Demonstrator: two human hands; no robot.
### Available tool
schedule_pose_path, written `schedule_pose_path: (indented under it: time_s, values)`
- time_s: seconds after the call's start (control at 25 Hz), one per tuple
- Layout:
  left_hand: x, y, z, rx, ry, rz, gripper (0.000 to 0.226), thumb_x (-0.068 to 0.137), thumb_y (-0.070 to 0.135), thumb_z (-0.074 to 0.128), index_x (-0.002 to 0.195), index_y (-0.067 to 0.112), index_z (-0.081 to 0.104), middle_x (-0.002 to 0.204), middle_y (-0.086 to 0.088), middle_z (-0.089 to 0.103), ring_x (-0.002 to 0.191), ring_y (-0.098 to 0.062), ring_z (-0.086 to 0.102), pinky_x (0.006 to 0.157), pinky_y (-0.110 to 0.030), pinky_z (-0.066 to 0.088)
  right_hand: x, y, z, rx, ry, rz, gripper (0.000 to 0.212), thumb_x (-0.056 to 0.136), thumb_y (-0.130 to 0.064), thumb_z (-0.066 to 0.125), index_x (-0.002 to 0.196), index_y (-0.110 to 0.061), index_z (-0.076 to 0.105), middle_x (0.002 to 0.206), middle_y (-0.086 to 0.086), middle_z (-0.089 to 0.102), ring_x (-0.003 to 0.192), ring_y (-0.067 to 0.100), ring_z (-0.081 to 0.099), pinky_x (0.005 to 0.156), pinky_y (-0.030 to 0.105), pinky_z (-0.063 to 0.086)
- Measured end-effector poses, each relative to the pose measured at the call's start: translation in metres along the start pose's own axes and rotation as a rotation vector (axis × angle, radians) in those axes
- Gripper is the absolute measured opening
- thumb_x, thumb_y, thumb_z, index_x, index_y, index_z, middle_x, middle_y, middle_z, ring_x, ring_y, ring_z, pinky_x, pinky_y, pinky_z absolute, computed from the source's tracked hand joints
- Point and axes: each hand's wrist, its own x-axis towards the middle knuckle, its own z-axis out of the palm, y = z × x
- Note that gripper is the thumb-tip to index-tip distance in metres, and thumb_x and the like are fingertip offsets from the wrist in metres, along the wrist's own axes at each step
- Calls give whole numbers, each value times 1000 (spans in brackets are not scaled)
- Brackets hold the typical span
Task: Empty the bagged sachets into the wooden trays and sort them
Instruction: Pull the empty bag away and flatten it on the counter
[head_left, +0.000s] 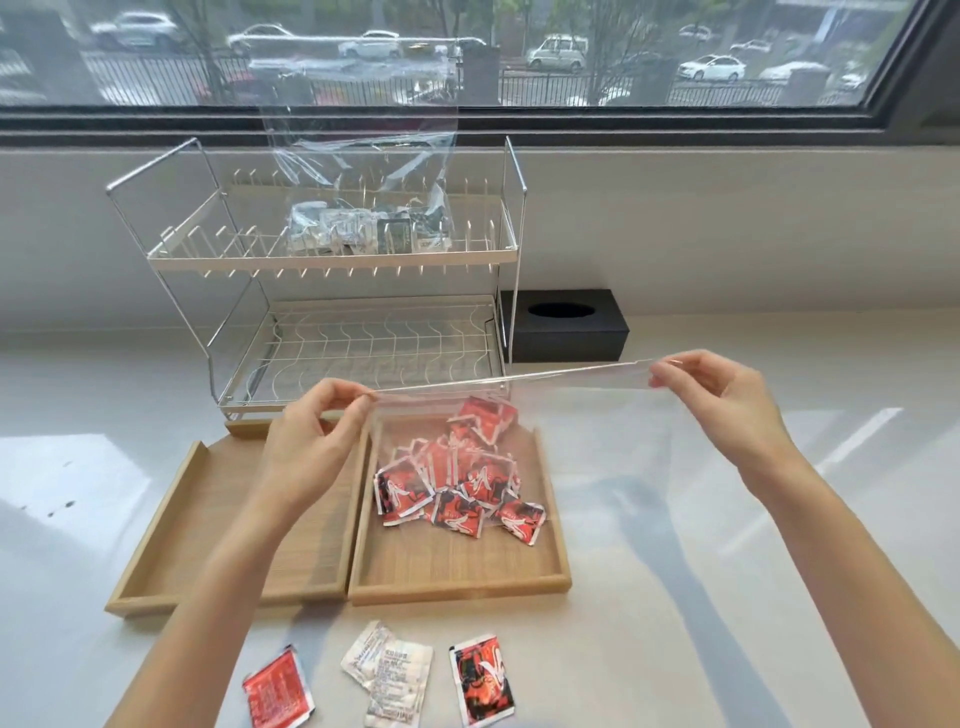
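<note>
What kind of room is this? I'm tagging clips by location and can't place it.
Probably a kitchen or pantry counter by a street-facing window: a two-tier dish rack stands on the white countertop, with a black tissue box beside it and parked cars outside the window.

Two-tier wire rack (332, 291) on counter (779, 597); black tissue box (563, 325) beside.

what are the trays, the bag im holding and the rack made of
Trays: looks like light wood, matte, grain visible. Held bag: clear thin plastic film, glossy, sachets show through. Rack: thin metal wire and rods, seemingly white-coated shelves with shiny uprights.
</note>
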Motion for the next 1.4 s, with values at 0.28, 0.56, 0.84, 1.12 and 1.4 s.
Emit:
schedule_pose_path:
  time_s: [0.28, 0.56, 0.84, 1.12, 1.4]
  values:
    - [13, 19, 54, -174, -37, -37, 24, 87, 14, 52, 80, 36, 44, 67, 1, 58, 53, 0, 52, 60, -16, 44, 24, 31, -25, -6, 113, -14, 21, 87, -17, 56, 77, -34, 48, 71, -6, 63, 64, -8, 59, 70, 24, 42]
    - [36, 31, 128, -127, -104, -119, 17, 89, 12, 46, 95, 22, 59, 85, 3, 67, 72, -1, 63, 66, -10, 48, 67, 91, -43, -112, 138, 85, 15, 89, -15, 52, 101, -14, 61, 90, -2, 63, 87, 16, 55, 74, 24, 40]
    - [87, 24, 233, 163, -254, -158, 61, 86, 28, 51, 138, 10, 26, 147, -12, 22, 136, -23, 27, 110, -33, 22, 134, 163, -32, -279, 63, 172, 43, 86, -16, 56, 127, -8, 46, 125, 9, 48, 114, 21, 50, 92, 24, 33]
    - [125, -7, 304, 351, -305, -202, 92, 82, 47, 52, 142, 15, -10, 148, -20, -27, 140, -30, -20, 114, -40, -4, 188, 209, -2, -374, -71, 226, 61, 87, -20, 56, 140, -9, 28, 151, 15, 15, 139, 27, 20, 109, 29, 18]
    - [122, -31, 333, 663, -375, -100, 66, 91, 49, 16, 143, 14, -7, 154, -9, -17, 140, -29, -21, 110, -44, -18, 158, 232, 42, -796, -244, -89, 73, 81, -57, 26, 145, -25, 11, 157, 1, -4, 142, 15, -15, 107, 33, -23]
